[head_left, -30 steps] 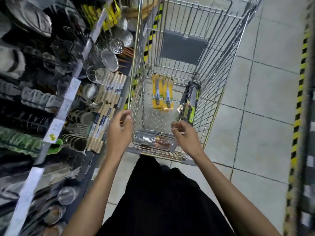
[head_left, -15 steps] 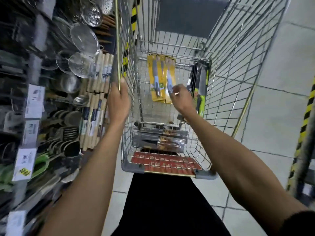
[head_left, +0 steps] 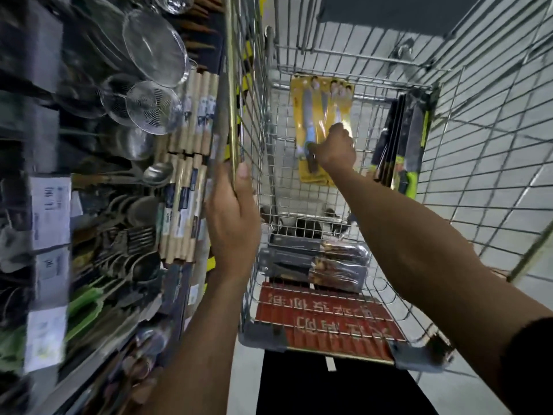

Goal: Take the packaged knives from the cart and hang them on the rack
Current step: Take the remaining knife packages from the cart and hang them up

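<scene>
The rack (head_left: 89, 175) fills the side from 7 to 11 o'clock. It is blurry, so most tools on it are hard to make out. I can see wire strainers (head_left: 155, 46), wooden sticks (head_left: 191, 121) and white price tags (head_left: 51, 205) with words too smudged to read.

The wire cart (head_left: 478, 145) is the big basket in the middle. Its far end is cut off at the top. Inside it are three lots of knives. At 12 o'clock lie the yellow knife packs (head_left: 317, 109), flat on the cart floor, with pale blades and blue handles showing. At 2 o'clock the black and green knife packs (head_left: 410, 145) lean against the side wall. At 6 o'clock the clear knife packs (head_left: 314, 262) lie stacked, with brown handles; a red sign (head_left: 323, 316) sits just below them.

The left hand (head_left: 232, 217) grips the cart's left rim, fingers wrapped around the rail. The right hand (head_left: 335, 148) reaches deep into the cart. Its fingers and thumb curl onto the yellow knife packs. The back of the hand hides the fingertips.
</scene>
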